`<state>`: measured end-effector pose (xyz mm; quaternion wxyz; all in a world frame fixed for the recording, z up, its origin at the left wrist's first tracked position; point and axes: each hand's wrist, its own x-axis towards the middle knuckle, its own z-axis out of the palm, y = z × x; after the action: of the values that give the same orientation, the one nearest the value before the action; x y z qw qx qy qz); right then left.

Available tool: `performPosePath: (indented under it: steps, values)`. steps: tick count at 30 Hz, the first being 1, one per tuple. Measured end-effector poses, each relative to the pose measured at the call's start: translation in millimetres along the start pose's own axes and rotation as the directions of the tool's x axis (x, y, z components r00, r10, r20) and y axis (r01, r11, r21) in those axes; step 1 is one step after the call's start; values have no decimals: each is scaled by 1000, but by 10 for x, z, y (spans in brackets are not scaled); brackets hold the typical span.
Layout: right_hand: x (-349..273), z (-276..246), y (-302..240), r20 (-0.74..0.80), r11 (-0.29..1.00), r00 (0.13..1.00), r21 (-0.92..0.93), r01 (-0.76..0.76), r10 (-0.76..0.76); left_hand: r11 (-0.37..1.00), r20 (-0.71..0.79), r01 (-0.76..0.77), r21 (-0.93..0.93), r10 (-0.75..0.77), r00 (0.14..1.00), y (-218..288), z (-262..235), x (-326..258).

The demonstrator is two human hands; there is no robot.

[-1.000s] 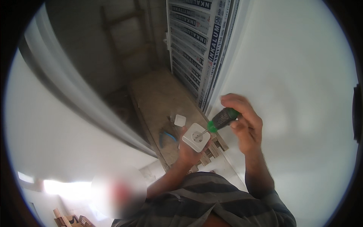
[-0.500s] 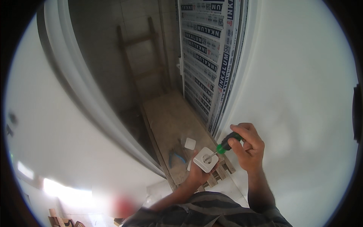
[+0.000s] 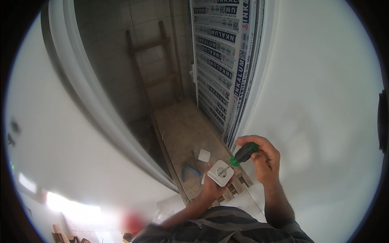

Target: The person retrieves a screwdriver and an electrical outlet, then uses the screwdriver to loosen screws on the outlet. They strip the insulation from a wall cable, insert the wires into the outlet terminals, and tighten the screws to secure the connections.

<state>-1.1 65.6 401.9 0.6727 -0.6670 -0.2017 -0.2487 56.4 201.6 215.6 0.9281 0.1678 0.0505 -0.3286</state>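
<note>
A white square wall socket (image 3: pixel 216 178) rests in my left hand (image 3: pixel 210 190), whose fingers wrap around its edges from below. My right hand (image 3: pixel 267 159) has hold of a screwdriver (image 3: pixel 245 152) with a black and green handle, pinched between thumb and fingers. The metal shaft slants down to the left, and its tip sits in the socket's round recess. Just beyond the socket, a white square plate (image 3: pixel 204 155) lies on a wooden board. Pliers with blue handles (image 3: pixel 190 171) lie left of my left hand. Another small white piece is partly hidden behind that hand.
The dusty wooden board (image 3: pixel 178 129) stretches away through a doorway. A wooden ladder (image 3: pixel 154 83) leans on the tiled wall behind it. Right of the board stands a door wrapped in printed film (image 3: pixel 214 60), beside a white wall (image 3: pixel 324 121). A white wall also rises at left.
The fingers of my right hand have shifted and loosened around the screwdriver handle, which now shows more of its length. The tip stays in the socket, and my left hand has hardly moved.
</note>
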Motion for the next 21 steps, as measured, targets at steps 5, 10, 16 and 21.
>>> performPosePath:
  steps: [5,10,16,21]
  values:
    - [29,-121,97,97,897,973,-376,231,-210,1000,60,-12,23,11,998,-14,-39,16]
    - [12,-36,83,8,978,991,-161,137,-137,1000,18,-27,14,27,999,-12,-7,13]
    - [23,-145,181,36,889,980,-416,193,-196,1000,18,-18,12,18,1000,-11,-19,39]
    - [45,-66,94,5,986,994,-130,105,-106,1000,29,-4,10,4,1000,0,-28,44]
